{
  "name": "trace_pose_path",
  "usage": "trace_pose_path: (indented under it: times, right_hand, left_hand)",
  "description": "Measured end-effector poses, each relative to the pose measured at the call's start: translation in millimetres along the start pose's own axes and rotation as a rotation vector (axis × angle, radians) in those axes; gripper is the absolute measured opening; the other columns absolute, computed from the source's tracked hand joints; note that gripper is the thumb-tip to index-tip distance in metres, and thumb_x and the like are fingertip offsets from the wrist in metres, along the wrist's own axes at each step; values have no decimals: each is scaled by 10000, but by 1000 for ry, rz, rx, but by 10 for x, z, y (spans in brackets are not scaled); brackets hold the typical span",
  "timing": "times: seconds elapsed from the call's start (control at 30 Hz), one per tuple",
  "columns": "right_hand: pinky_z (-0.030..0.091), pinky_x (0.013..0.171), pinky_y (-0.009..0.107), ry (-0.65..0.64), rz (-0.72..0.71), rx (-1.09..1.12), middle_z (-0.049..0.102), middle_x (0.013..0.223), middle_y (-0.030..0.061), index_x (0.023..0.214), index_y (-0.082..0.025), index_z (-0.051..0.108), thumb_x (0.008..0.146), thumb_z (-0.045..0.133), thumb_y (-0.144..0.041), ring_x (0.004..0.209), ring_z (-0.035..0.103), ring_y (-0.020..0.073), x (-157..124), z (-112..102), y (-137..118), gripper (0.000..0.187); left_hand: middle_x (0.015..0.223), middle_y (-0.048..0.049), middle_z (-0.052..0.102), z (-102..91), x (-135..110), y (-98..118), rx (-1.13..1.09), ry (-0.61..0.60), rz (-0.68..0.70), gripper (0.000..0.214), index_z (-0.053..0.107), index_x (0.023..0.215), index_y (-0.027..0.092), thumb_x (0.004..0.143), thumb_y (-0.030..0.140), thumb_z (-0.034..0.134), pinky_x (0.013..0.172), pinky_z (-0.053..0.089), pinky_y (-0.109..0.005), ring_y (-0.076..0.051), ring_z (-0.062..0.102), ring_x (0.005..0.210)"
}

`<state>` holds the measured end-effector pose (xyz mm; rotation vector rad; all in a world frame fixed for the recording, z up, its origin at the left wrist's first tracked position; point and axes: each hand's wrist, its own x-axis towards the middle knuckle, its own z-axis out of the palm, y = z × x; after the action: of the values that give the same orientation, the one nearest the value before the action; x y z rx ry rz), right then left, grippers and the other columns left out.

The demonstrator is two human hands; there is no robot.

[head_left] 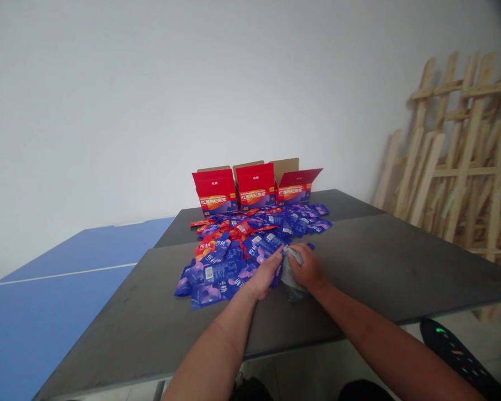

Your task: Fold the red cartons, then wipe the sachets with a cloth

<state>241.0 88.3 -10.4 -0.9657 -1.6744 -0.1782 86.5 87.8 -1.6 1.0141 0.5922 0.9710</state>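
Near the front of the dark table, my right hand (308, 268) is closed around a crumpled grey cloth (290, 278), which hangs down to the tabletop. My left hand (266, 277) is right beside it, thumb and fingers pinched together at the cloth's upper edge. A blue-purple sachet (277, 275) shows between that hand and the cloth, its top edge at my left fingertips; most of it is hidden. To the left of my hands spreads a loose pile of purple sachets (221, 273), mixed with red sachets (205, 247) farther back.
Behind the pile stand three red cartons with raised flaps: a left carton (217, 197), a middle carton (256, 192) and a right carton (294, 192). A blue table (87, 273) adjoins on the left. Wooden frames (463, 161) lean against the wall at right.
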Motion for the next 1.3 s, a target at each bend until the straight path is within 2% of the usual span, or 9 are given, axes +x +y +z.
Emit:
trace_pose_path:
  times: [0.13,0.23,0.37,0.5,0.67,0.77,0.97,1.07,1.3]
  right_hand:
    - [503,815,378,50,134,-2,639,901,74,969,-195,608,912,490,-321,880,608,217,19,-3,104,182]
    - [492,825,379,62,202,-3,645,897,72,957,-196,611,905,491,-356,881,607,219,17,-2,174,207]
    - [484,826,388,54,300,-1,654,906,75,947,-190,623,885,494,-391,883,609,230,11,17,244,247]
    - [489,831,389,104,370,-13,661,920,79,952,-184,630,876,508,-391,886,612,231,21,15,254,252]
    - [501,826,384,72,155,-32,658,907,78,968,-191,632,886,522,-339,880,613,220,9,-49,184,202]
    - [511,806,387,-52,-98,-15,656,918,74,1029,-212,636,889,537,-282,878,609,212,-24,-80,104,185]
    - [508,769,384,-342,-528,-44,657,926,71,1083,-243,660,871,569,-216,859,588,205,-49,-43,-97,231]
    - [501,777,376,-349,-542,-77,648,917,76,1067,-228,672,874,559,-206,861,578,202,-44,-14,-129,225]
    - [486,830,393,-262,-394,-133,638,913,82,1027,-214,685,875,545,-201,881,576,215,-47,-35,-76,207]
  left_hand:
    - [1251,-95,635,4,-22,0,39,-35,5,495,624,1270,211,806,367,696,967,412,-318,-240,562,1144]
    - [1048,-80,697,20,-67,37,50,-57,-66,519,603,1297,234,805,375,689,752,470,-274,-191,633,858]
    - [870,-28,674,35,-118,130,17,-73,-173,516,586,1308,274,804,343,676,483,365,-205,-71,501,496]
    - [893,-29,680,-9,-79,226,-196,97,-132,470,634,1220,235,755,229,706,486,391,-193,-77,541,533]
    - [737,-21,658,-129,37,291,-492,373,-4,150,662,919,150,779,194,692,623,512,-231,-105,599,591]
    - [849,-45,693,-161,75,284,-509,349,69,191,626,972,165,787,164,674,746,549,-306,-148,662,718]
    - [960,-62,698,-107,67,222,-389,235,77,276,599,1040,189,803,298,689,762,538,-315,-151,666,738]
    - [960,-66,692,-66,37,215,-323,169,55,317,604,1049,190,787,335,709,782,525,-315,-162,667,778]
    - [893,-52,687,-14,-27,165,-189,107,-2,369,628,1050,175,744,340,754,730,516,-271,-152,654,734]
